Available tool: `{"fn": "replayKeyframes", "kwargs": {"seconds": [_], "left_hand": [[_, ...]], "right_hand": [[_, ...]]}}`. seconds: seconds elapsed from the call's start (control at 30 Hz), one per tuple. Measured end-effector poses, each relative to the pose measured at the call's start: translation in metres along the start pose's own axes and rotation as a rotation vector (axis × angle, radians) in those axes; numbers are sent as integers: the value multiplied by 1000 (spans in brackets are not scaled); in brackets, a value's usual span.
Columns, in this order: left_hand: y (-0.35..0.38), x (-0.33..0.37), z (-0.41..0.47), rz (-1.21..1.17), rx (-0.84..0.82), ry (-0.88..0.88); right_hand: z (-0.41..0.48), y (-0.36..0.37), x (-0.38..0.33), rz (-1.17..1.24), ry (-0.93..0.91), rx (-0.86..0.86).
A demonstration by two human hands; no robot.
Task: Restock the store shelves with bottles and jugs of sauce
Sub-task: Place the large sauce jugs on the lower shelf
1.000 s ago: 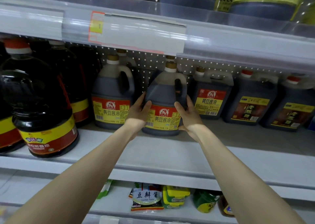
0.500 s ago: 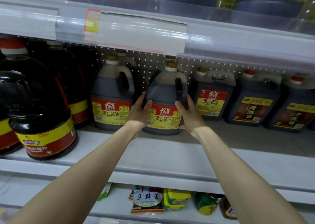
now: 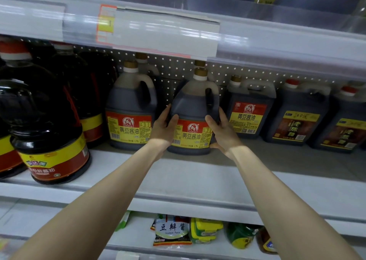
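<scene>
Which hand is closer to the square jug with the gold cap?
Right. The right hand grips the held jug on the side facing the square jug; the left hand grips the opposite side, farther left.

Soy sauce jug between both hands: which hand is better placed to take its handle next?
Right, probably. The right hand grips the soy sauce jug just below its handle; the left hand holds the far side, away from it.

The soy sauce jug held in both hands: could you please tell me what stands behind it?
A second gold cap shows above the cap of the held jug, so another jug probably stands behind; its body is covered. Perforated back panel shows beside it.
</scene>
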State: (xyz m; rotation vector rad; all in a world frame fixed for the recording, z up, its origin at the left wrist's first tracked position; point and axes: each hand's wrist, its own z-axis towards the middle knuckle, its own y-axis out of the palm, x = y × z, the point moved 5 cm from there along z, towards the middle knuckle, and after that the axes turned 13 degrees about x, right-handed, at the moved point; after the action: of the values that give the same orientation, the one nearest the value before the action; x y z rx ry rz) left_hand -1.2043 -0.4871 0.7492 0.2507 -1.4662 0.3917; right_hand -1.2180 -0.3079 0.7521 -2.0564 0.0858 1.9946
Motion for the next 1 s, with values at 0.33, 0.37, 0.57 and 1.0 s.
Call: {"fn": "replayKeyframes", "kwargs": {"seconds": [0.33, 0.37, 0.57, 1.0], "left_hand": [[1, -2, 2, 12, -6, -2], [1, -2, 2, 10, -6, -6], [1, -3, 2, 6, -15, -6], [0, -1, 2, 23, -19, 3]], "right_hand": [[0, 0, 1, 4, -6, 30], [0, 0, 1, 4, -7, 32], [0, 0, 2, 14, -5, 32], [-3, 2, 1, -5, -13, 53]]}}
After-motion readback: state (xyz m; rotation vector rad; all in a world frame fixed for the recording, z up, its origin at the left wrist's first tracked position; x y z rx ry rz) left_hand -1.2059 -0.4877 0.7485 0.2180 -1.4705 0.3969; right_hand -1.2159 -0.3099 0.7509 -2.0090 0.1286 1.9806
